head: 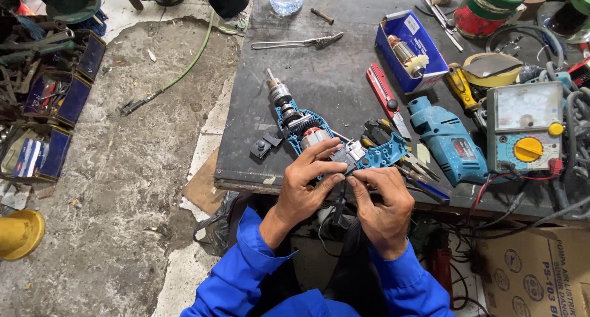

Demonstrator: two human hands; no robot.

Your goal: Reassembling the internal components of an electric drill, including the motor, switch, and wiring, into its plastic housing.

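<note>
Now both hands pinch at the opened drill (319,135): left hand (307,182) on its switch, right hand (384,203) on the cord (340,206).

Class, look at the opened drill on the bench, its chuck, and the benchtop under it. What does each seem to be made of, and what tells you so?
Drill shell: probably moulded plastic, matte teal, with screw posts visible inside.
Chuck: looks like bare metal, grey with a dull shine.
Benchtop: dark, scuffed, flat sheet; material unclear, perhaps painted metal or board.

opened drill (307,129) on bench (332,77) | box (410,49) behind | multimeter (525,126) right, perhaps touching cables
</note>
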